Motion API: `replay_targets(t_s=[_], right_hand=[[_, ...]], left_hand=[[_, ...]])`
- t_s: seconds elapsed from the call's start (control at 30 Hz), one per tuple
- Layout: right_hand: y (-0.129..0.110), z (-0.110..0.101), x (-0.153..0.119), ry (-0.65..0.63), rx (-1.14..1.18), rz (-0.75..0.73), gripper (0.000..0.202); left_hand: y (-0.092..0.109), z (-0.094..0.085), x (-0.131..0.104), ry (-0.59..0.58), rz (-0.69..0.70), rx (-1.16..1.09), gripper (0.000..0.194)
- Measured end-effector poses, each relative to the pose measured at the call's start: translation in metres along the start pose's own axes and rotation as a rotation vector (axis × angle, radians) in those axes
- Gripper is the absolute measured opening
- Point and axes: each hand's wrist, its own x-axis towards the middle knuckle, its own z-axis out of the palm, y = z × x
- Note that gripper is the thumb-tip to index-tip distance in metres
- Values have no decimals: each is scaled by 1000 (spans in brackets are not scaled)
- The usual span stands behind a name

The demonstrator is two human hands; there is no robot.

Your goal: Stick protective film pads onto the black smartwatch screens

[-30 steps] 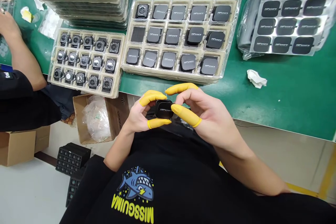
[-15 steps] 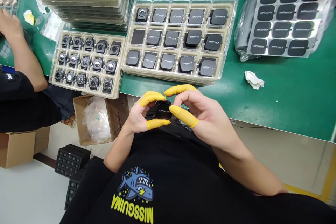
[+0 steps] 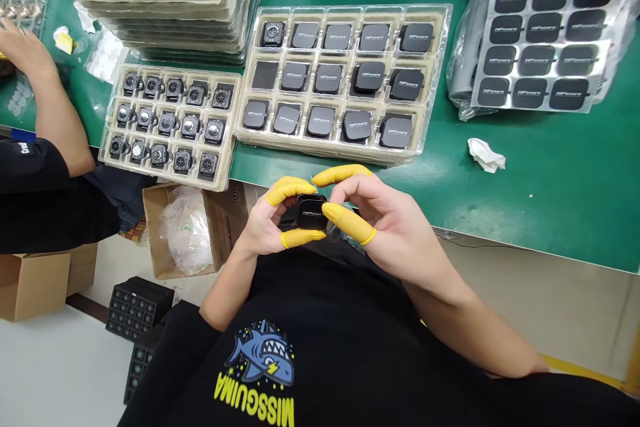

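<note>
Just off the table's front edge, my left hand (image 3: 270,217) grips a square black watch case (image 3: 311,212) between yellow-sleeved fingers and thumb. Its face bears a dark film printed "HiFuture". My right hand (image 3: 370,213), also in yellow finger cots, is closed in a pinch at the face's right edge, where the film's side lies; the fingertips partly hide that spot. Beyond the hands, a tray (image 3: 330,145) holds several HiFuture-covered watch pieces. One pocket shows only a dark mesh-like bottom, and the far left one holds a watch with its sensor back up.
To the left lies a tray of watches (image 3: 167,173), sensor backs up. Stacked trays (image 3: 165,7) rise behind it. Sheets of HiFuture films (image 3: 540,60) and crumpled paper (image 3: 486,155) lie right. A co-worker's arm (image 3: 50,87) is far left; a cardboard box (image 3: 220,227) stands below.
My view has shifted slightly, so the trays appear a little lower and the left-hand things further right. Both my hands keep nearly the same hold on the watch.
</note>
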Motion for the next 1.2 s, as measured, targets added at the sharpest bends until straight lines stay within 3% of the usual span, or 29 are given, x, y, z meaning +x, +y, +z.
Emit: replay_targets(t_s=[1.2], right_hand=[[2, 0, 0, -27, 3, -8, 11]], left_hand=[[-3, -3, -3, -4, 12, 46, 68]])
